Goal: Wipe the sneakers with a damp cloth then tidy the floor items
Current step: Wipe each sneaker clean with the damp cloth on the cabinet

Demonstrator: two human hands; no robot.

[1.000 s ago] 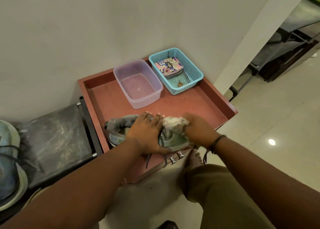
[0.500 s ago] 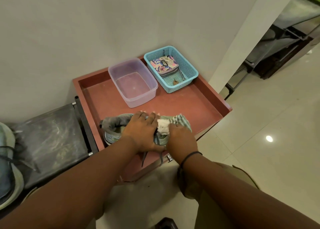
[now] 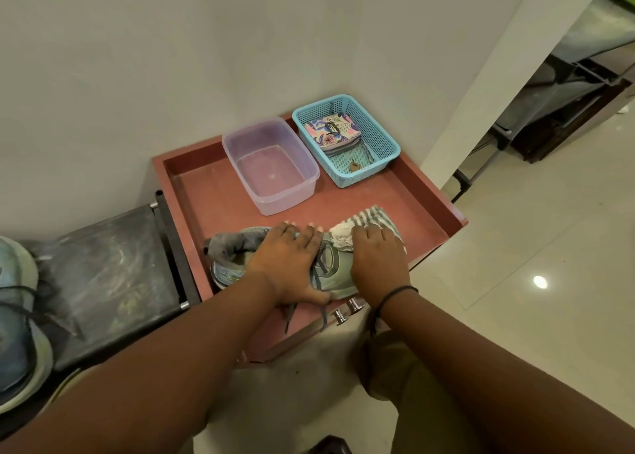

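- The left hand lies over the middle of the sneaker, its grip wrapped across the laces, fingers curled over the far side and thumb on the near side.
- The right hand presses the cloth onto the toe end of the sneaker, its grip curled over the cloth; a striped part sticks out just beyond the fingers.
- The sneaker lies on the red bench near its front edge, under both hands, with a grey sock stuffed in its opening left of the left grip.
- Beyond the grips stand a clear tub and a blue basket, side by side.
- Far left of the left grip, a second sneaker rests at the frame's edge.
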